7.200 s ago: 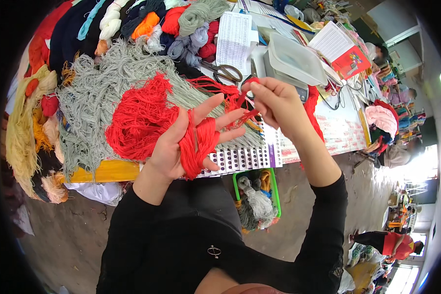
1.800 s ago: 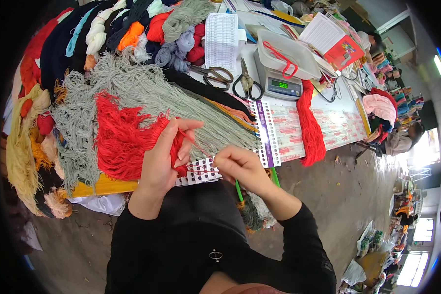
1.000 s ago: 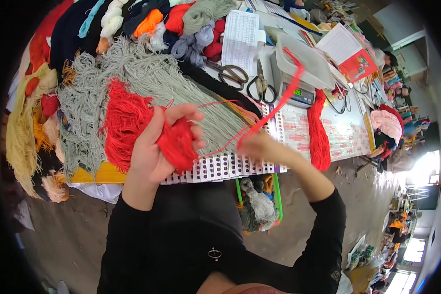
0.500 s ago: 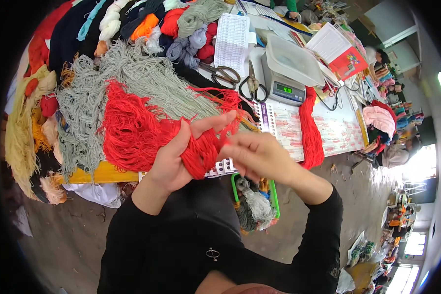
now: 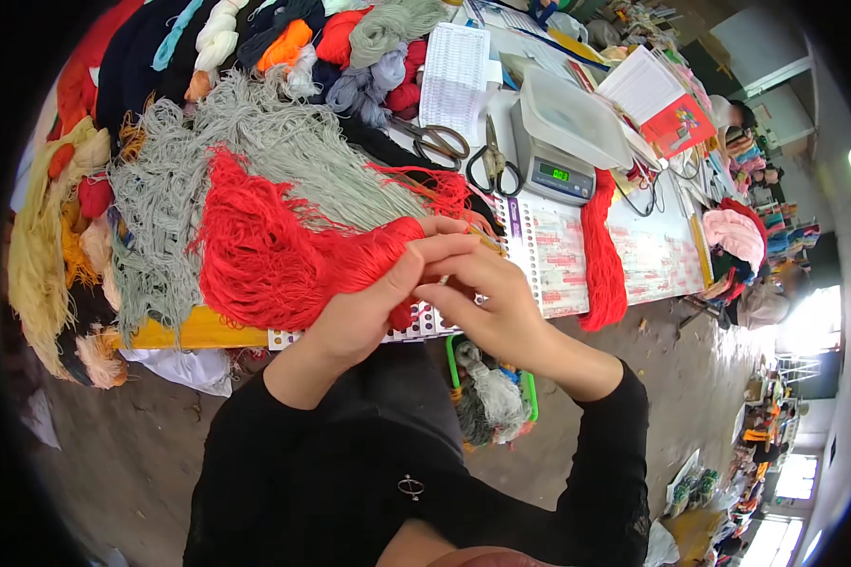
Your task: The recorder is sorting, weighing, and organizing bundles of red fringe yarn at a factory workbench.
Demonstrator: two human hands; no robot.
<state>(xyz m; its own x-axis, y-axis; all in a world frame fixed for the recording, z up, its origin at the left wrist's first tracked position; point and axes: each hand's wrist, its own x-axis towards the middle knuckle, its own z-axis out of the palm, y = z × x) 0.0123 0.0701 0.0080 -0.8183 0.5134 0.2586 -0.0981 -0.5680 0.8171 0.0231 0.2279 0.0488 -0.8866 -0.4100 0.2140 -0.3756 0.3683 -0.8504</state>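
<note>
At the near edge of the table (image 5: 577, 203), both hands meet over one bundle of red yarn (image 5: 274, 260). Left hand (image 5: 369, 307) is wrapped around the gathered end of that bundle, fingers curled and thumb laid along the top, so the strands fan out to the left across a big heap of grey-green yarn (image 5: 255, 161). Right hand (image 5: 492, 307) sits just beside it, touching it, fingertips pinched together on the red strands right where the left thumb ends. Under both hands lies one long printed card (image 5: 548, 265) dotted with small colour samples. A second red hank (image 5: 600, 250) is draped over the table's front edge to the right, well apart from the hands. Further back I count two pairs of scissors (image 5: 463, 151) lying side by side, and one small scale (image 5: 563, 142) with a lit green display and a pale tray on top. One green basket (image 5: 492, 402) of yarn scraps stands on the floor below the right wrist.
</note>
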